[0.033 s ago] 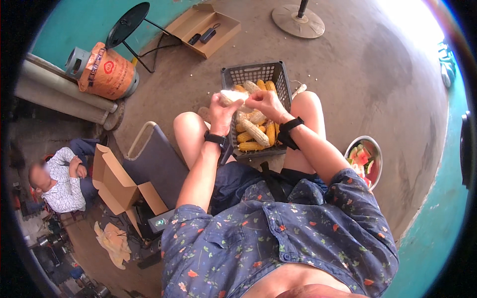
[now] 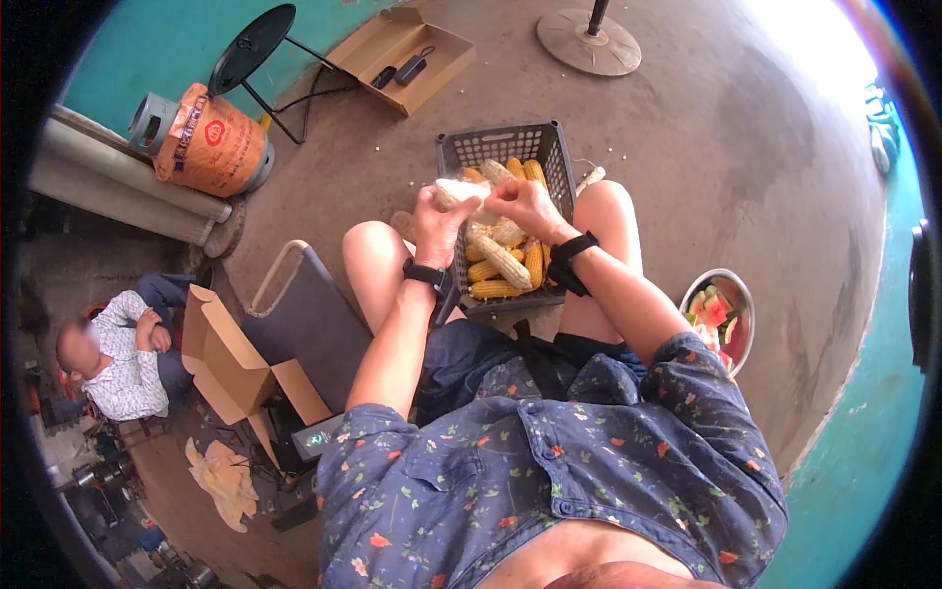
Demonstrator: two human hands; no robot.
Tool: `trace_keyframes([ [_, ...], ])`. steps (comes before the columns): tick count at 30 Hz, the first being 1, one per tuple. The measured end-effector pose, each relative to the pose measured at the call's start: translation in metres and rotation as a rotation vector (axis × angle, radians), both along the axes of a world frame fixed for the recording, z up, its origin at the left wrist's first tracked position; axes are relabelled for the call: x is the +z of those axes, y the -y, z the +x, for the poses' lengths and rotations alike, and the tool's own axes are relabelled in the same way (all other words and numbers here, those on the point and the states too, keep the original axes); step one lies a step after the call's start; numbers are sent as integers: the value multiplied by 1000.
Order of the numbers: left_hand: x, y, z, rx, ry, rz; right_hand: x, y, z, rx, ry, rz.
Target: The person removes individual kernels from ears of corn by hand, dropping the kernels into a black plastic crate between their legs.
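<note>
My left hand (image 2: 438, 224) is wrapped round a pale ear of corn (image 2: 457, 192), its top washed out by bright light. Close by its right end, my right hand (image 2: 531, 208) has thumb and fingers drawn together in a pinch. Whatever lies between those fingertips is too small to make out. Both hands are over a dark plastic crate (image 2: 448, 149) between my knees. Inside it lie several yellow ears of corn (image 2: 497, 290) and whitish ones, among them a pale ear (image 2: 504, 262) on top of the pile.
A metal bowl (image 2: 751, 329) of watermelon pieces stands by my right knee. Left are a chair (image 2: 312, 319), an opened cardboard box (image 2: 228, 378) and a seated person (image 2: 132, 344). Farther off are a gas cylinder (image 2: 216, 147), a shallow box (image 2: 432, 83) and a round stand base (image 2: 589, 49).
</note>
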State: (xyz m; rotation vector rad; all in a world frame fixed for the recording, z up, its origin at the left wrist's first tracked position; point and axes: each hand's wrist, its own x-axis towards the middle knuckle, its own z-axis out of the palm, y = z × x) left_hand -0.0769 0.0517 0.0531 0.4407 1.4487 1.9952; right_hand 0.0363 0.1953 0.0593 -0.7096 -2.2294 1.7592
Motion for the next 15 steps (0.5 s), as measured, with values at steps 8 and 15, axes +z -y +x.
trace_keyframes([
  [8,-3,0,-4,-27,156,-4,0,15,-5,-117,-26,221],
  [15,1,-3,3,48,71,-60,-1,16,-9,-160,-22,220],
])
